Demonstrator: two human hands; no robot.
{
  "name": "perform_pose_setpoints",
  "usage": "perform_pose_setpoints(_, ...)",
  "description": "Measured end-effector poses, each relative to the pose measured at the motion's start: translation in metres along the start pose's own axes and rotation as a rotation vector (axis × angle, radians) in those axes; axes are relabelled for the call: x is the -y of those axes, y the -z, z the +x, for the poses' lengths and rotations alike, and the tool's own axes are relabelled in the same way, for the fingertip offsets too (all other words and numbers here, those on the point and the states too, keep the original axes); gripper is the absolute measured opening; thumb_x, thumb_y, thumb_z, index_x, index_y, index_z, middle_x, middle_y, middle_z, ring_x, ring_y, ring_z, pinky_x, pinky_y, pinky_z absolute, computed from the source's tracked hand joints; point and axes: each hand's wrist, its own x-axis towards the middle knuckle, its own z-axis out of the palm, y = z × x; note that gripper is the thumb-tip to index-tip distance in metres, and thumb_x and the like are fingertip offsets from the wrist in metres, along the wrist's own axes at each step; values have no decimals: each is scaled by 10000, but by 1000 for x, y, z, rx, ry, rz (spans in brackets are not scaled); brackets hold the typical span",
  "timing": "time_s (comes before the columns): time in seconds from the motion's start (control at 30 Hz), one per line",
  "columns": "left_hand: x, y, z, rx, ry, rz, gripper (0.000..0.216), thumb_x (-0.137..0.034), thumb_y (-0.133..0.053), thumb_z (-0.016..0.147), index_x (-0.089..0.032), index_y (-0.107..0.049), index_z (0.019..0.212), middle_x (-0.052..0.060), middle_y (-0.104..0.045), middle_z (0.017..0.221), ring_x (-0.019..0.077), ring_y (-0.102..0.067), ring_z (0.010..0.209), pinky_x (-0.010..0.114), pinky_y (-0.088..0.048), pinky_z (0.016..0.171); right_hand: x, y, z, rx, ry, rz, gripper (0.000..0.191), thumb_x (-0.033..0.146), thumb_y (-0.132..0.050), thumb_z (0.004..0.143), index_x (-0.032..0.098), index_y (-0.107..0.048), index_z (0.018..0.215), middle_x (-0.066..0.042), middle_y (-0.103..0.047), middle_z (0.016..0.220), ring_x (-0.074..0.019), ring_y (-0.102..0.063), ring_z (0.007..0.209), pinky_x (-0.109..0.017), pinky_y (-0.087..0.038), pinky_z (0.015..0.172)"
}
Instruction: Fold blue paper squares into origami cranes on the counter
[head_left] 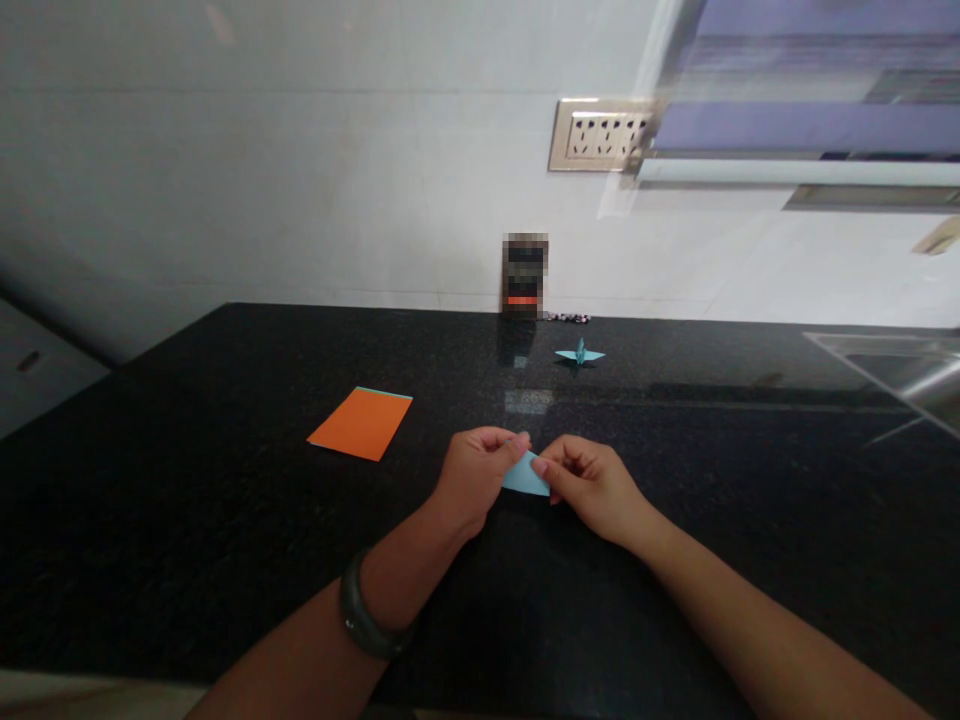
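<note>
A small light blue folded paper (525, 477) is held between both hands just above the black countertop (187, 480). My left hand (476, 478) pinches its left end with curled fingers; a dark band sits on that wrist. My right hand (589, 482) pinches the right end, fingers closed. Most of the paper is hidden by the fingers.
A small stack of orange paper (361, 423) lies to the left of my hands. A finished light blue paper crane (579, 354) stands farther back. A dark phone-like object (524, 276) leans against the wall. A steel sink (900, 370) is at the right; a socket plate (600, 134) is on the wall.
</note>
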Motion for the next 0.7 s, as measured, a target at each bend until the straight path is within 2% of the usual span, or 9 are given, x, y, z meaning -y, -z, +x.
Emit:
perform_pose_setpoints(0.17,-7,2,0,92,178,-113,456,-554,-552,690,-108,-624,754,53,-615,591,143,-576,538,271,-446,526,-2,7,3,-20,-18,63,185,332,-509,784,158,-538,731,43,-487,529,-76,-457,429,-193,-390,411)
perform_pose_setpoints(0.23,-7,3,0,166,212,-97,413,-503,-623,655,-105,-631,766,65,-634,632,151,-595,570,288,-466,560,-5,11,3,24,-1,12,180,326,-501,796,162,-553,743,30,-503,557,-85,-473,467,-201,-411,433)
perform_pose_setpoints(0.3,-5,4,-1,216,222,-69,326,-364,-724,589,-100,-644,764,64,-645,664,145,-597,591,285,-473,581,-7,14,3,46,50,-78,163,308,-501,806,170,-580,770,13,-531,602,-101,-499,528,-215,-431,477)
perform_pose_setpoints(0.37,-3,4,-1,234,225,-62,284,-257,-751,559,-94,-657,772,66,-652,696,140,-597,614,278,-473,598,-8,16,2,2,153,-192,149,287,-498,817,182,-604,825,-4,-545,650,-114,-513,577,-235,-443,525)
perform_pose_setpoints(0.43,-1,4,-1,206,215,-81,250,-224,-731,586,-92,-660,786,72,-656,726,140,-599,635,278,-475,615,-5,18,1,-74,309,-312,169,279,-525,805,194,-601,930,-32,-553,750,-140,-530,671,-269,-459,594)
perform_pose_setpoints(0.57,0,3,1,106,184,-158,178,-175,-669,656,-99,-636,814,68,-654,754,135,-603,631,278,-481,611,2,21,-1,-92,641,-561,359,314,-668,692,206,-581,1023,-95,-515,1001,-232,-480,955,-383,-435,791)
perform_pose_setpoints(0.7,-1,3,2,134,162,-268,140,-138,-624,694,-105,-613,830,60,-651,752,139,-612,634,301,-495,632,3,21,-1,-69,737,-709,154,223,-593,760,234,-638,906,-81,-513,1021,-226,-476,950,-395,-426,794)
